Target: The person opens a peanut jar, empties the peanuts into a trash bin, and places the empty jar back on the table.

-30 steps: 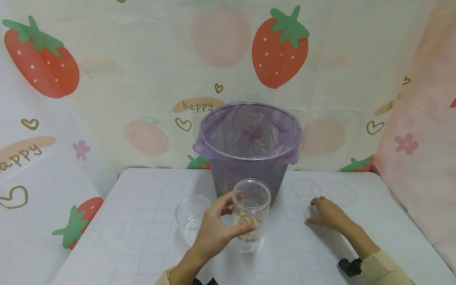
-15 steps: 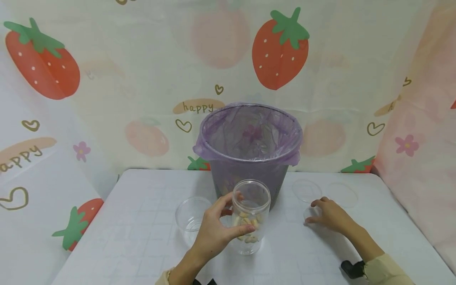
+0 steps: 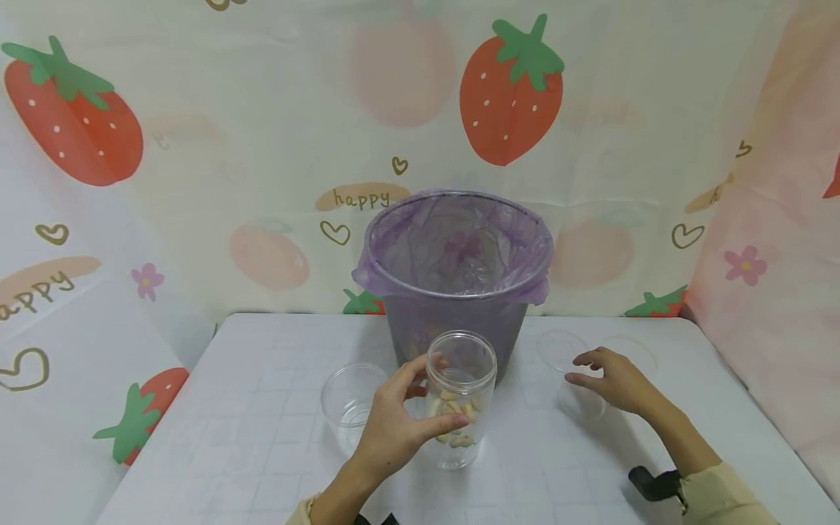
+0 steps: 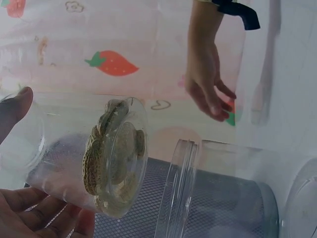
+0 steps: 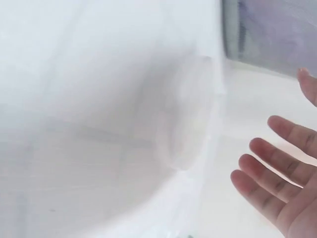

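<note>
My left hand grips a clear screw-top jar held upright, its top uncovered. Peanuts in their shells lie at the bottom of it, as the left wrist view shows. A second clear jar stands uncovered on the table to the left, with nothing visible inside. My right hand hovers above a clear round lid on the table. In the right wrist view its fingers are spread and hold nothing; a blurred pale disc lies beyond them.
A mesh bin lined with a purple bag stands behind the jars. Two more faint clear rings, apparently lids, lie at the back right, one being a round lid. Strawberry-print cloth hangs round the white table.
My right hand has lifted off the nearest lid and drawn slightly up and right, its fingers apart. The left hand and its jar have stayed in place.
</note>
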Demonstrator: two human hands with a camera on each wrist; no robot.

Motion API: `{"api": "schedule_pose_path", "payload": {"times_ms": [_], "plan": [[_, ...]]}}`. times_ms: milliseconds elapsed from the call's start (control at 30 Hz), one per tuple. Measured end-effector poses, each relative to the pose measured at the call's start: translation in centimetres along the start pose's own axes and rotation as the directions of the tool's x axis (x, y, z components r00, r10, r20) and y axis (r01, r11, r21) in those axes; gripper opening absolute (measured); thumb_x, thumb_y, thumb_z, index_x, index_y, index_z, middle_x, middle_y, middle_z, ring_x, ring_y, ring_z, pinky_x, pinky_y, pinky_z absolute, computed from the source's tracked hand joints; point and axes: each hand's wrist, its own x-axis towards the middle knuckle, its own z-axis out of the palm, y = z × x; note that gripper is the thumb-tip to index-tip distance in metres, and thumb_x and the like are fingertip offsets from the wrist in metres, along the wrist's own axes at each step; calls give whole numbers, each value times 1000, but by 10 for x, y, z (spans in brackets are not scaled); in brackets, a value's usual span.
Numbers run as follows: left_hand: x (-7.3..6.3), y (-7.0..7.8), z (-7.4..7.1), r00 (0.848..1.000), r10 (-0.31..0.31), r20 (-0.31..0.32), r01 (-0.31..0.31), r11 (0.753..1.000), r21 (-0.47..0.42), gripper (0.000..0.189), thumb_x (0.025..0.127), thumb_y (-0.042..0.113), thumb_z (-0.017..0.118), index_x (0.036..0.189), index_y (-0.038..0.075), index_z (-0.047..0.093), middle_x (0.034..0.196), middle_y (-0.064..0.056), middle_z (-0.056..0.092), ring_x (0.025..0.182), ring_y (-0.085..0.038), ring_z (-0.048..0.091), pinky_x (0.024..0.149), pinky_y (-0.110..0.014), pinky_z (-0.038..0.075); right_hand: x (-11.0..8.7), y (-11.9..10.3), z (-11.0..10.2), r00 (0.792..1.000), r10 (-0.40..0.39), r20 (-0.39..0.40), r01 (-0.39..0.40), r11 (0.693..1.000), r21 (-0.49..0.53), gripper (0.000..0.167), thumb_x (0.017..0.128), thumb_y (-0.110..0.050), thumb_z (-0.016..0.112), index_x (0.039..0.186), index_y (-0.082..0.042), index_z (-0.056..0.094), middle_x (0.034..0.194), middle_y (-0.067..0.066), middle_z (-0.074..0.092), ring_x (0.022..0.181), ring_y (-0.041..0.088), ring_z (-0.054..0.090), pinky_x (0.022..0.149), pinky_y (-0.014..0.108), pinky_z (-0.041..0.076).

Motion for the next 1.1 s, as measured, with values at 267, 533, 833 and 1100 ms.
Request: {"api": "schedule_pose_path", "payload": {"times_ms": [267, 533, 833, 1100], "plan": [[-1, 0, -1, 1000, -12, 1, 12, 1000, 1, 68, 71, 24, 87, 131, 13, 57, 126, -1, 65, 109, -10, 58, 89, -28, 52, 3, -11, -23, 998, 30, -49, -24, 993, 112, 43, 94, -36, 64, 117, 1, 65, 117, 20, 66, 107, 37, 63, 84, 50, 55], [-1, 0, -1, 1000, -14, 3, 14, 1000, 2, 69, 72, 24, 87, 132, 11, 57, 127, -2, 64, 110, -10, 58, 89, -29, 52, 4, -29, -46, 994, 29, -106, -8, 981, 193, 43, 98, -35, 58, 125, -1, 62, 120, 21, 67, 112, 41, 60, 85, 52, 54], [-2, 0, -2, 1000, -18, 3, 18, 1000, 11, 68, 72, 24, 87, 132, 12, 56, 128, 0, 63, 111, -11, 58, 89, -29, 51, 13, -49, -67, 988, 50, -149, -9, 964, 267, 47, 99, -38, 56, 134, -7, 57, 125, 18, 65, 90, 2, 64, 90, 49, 51], [-2, 0, -2, 1000, -22, 1, 22, 1000, 6, 68, 72, 25, 87, 132, 15, 57, 127, 2, 63, 110, -11, 58, 90, -30, 51, 27, -70, -80, 969, 25, -248, 61, 941, 332, 44, 99, -31, 56, 132, -2, 57, 125, 21, 64, 83, -8, 60, 77, 11, 48]]}}
